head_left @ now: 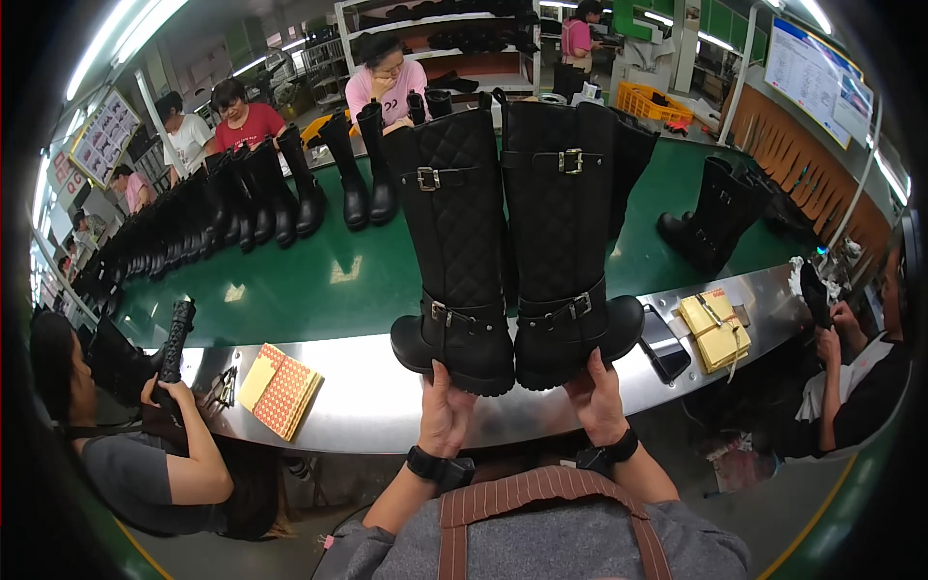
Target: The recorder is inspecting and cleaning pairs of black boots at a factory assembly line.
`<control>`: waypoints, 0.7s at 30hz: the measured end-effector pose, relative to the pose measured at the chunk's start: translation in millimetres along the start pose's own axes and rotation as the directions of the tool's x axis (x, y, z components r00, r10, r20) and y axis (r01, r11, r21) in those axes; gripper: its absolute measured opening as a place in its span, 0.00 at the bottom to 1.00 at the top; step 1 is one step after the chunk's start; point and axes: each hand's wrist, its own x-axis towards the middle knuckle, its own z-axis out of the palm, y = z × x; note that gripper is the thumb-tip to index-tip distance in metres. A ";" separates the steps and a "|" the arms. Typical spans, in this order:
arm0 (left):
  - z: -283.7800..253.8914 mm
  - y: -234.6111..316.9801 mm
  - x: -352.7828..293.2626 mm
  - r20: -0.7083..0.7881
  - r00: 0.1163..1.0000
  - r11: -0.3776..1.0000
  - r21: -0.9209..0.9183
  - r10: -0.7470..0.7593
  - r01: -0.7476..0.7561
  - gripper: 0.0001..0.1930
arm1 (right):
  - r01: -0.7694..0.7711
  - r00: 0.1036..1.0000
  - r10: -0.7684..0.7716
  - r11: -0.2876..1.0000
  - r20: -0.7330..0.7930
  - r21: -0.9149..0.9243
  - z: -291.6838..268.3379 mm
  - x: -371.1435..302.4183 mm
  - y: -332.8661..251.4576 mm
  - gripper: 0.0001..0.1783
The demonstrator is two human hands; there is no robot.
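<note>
A pair of tall black boots stands upright before me, side by side, heels together and toes pointing outward. Each has a quilted shaft and buckled straps at top and ankle. My left hand (445, 414) grips the left boot (449, 227) low by the sole, thumb up along its side. In the same way my right hand (596, 401) grips the right boot (559, 227) under its foot. The fingers of both hands are partly hidden beneath the soles. Behind the right boot, another black boot shaft (633, 159) partly shows.
Beyond the metal edge (367, 401) runs a green work surface (367, 280) with a long row of black boots (222, 208) at left. Yellow card stacks (280, 387) and a phone (667, 348) lie nearby. Co-workers handle boots at my left (145, 454) and a dark item at right (851, 367).
</note>
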 end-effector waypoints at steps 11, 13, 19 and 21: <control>-1.7 -3.3 0.7 0.008 1.000 1.000 -0.012 0.013 -0.013 0.32 | -0.026 0.999 0.023 0.997 -0.040 -0.071 -6.0 -1.0 3.4 0.29; -1.4 -2.3 1.0 0.002 1.000 1.000 -0.012 0.010 -0.009 0.32 | -0.018 0.999 0.015 0.997 -0.042 -0.070 -4.9 -1.3 2.6 0.29; -1.5 -1.8 1.0 -0.007 0.999 0.997 -0.073 -0.035 0.035 0.30 | -0.019 0.998 0.016 0.998 -0.059 -0.058 -7.4 0.6 2.7 0.28; -1.6 -3.1 1.1 -0.007 1.000 1.000 0.022 -0.017 0.017 0.32 | -0.021 0.994 0.014 0.998 -0.110 -0.061 -8.7 2.1 4.6 0.27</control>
